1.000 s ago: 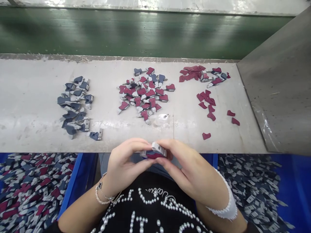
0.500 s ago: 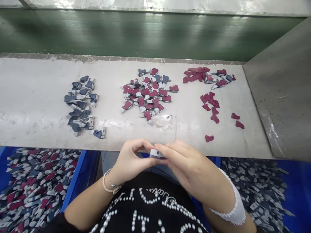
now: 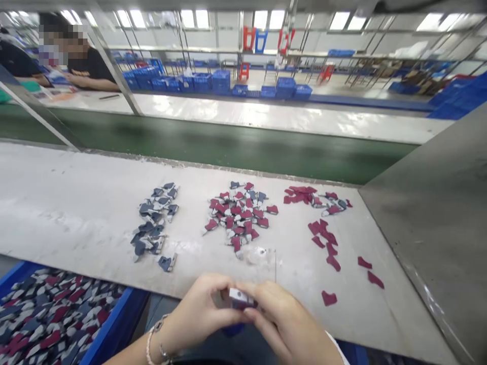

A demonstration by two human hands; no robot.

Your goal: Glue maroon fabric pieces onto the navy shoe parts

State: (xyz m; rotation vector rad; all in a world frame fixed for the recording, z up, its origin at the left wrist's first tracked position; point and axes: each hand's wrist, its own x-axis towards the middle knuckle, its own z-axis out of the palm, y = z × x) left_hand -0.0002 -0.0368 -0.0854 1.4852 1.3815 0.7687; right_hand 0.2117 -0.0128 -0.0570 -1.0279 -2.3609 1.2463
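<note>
Just in front of the table's near edge, my left hand (image 3: 207, 309) and my right hand (image 3: 283, 317) pinch one small part (image 3: 240, 298) between them. It has a light grey block end with a small hole and some dark red on its lower side; the fingers cover the rest. Beyond my hands lies a heap of grey parts with dark red faces (image 3: 238, 213). Left of it is a group of dark blue and grey parts (image 3: 152, 223). On the right, loose dark red flat pieces (image 3: 323, 233) are scattered, one piece (image 3: 329, 298) near my right hand.
A blue bin (image 3: 114, 324) full of mixed parts stands at the lower left. A metal panel (image 3: 426, 218) bounds the table (image 3: 76, 203) on the right. A green conveyor belt (image 3: 213, 147) runs behind it. A person (image 3: 89, 66) sits at the far left; blue crates (image 3: 213, 81) stand beyond.
The view has tilted up, bringing the room beyond the belt into sight. Both hands still hold the part, which is now turned so dark red shows below its grey end.
</note>
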